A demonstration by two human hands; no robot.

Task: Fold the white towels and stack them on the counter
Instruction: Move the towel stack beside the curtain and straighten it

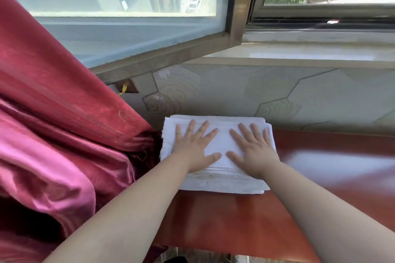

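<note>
From the head view we find the left hand (193,147) and right hand (252,149) pressing flat, fingers spread, gripping nothing, on the folded towels (215,183) stacked on the counter (235,220); even pressure should keep edges square.

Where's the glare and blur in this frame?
Head view: window daylight throws a pale glare patch on the counter right of the towels; wide-lens distortion bows the window frame; the near counter edge looks soft, while the left hand and right hand, flat on the towels, are sharp.
</note>
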